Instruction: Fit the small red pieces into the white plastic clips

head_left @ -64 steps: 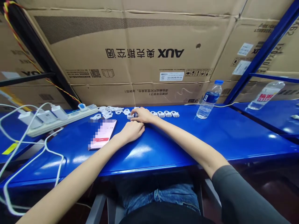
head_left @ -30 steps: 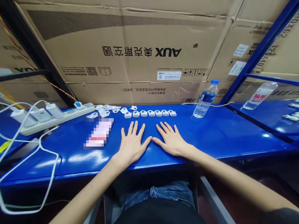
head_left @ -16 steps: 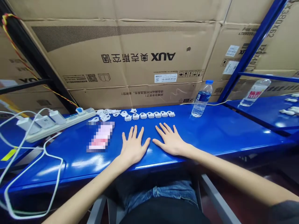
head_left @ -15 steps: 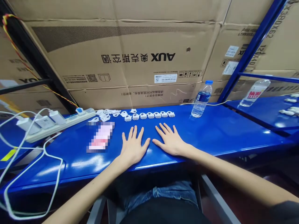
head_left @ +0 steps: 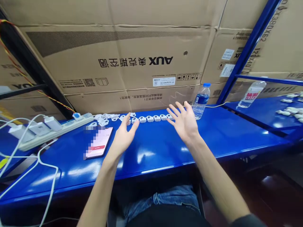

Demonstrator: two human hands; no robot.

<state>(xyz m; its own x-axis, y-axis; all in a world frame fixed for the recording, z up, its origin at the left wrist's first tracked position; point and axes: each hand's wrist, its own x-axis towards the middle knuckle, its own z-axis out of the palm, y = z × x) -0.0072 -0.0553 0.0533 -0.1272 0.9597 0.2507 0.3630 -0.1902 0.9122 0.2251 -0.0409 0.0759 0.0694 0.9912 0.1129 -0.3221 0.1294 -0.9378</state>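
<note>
My left hand (head_left: 125, 134) is raised over the blue table (head_left: 151, 142), thumb and fingers apart, with nothing in it. To its right my right hand (head_left: 184, 121) is also up, palm showing and fingers spread, holding nothing. Behind and between the hands runs a row of small white plastic parts (head_left: 150, 119), partly hidden at both ends by my fingers. A loose pile of similar white pieces (head_left: 104, 119) lies at the back left. The phone (head_left: 100, 143) rests on the table left of my left hand.
A blue-capped water bottle (head_left: 200, 102) stands just behind my right hand. At the left, a power strip (head_left: 56, 130) carries chargers and white cables (head_left: 53, 170). Another bottle (head_left: 252, 94) and more white pieces (head_left: 292, 110) are at the right. Cardboard boxes (head_left: 132, 44) line the back.
Both hands have lifted off the tabletop, where they lay flat. They have turned, and my right hand has moved up and right towards the bottle. The camera view has shifted slightly.
</note>
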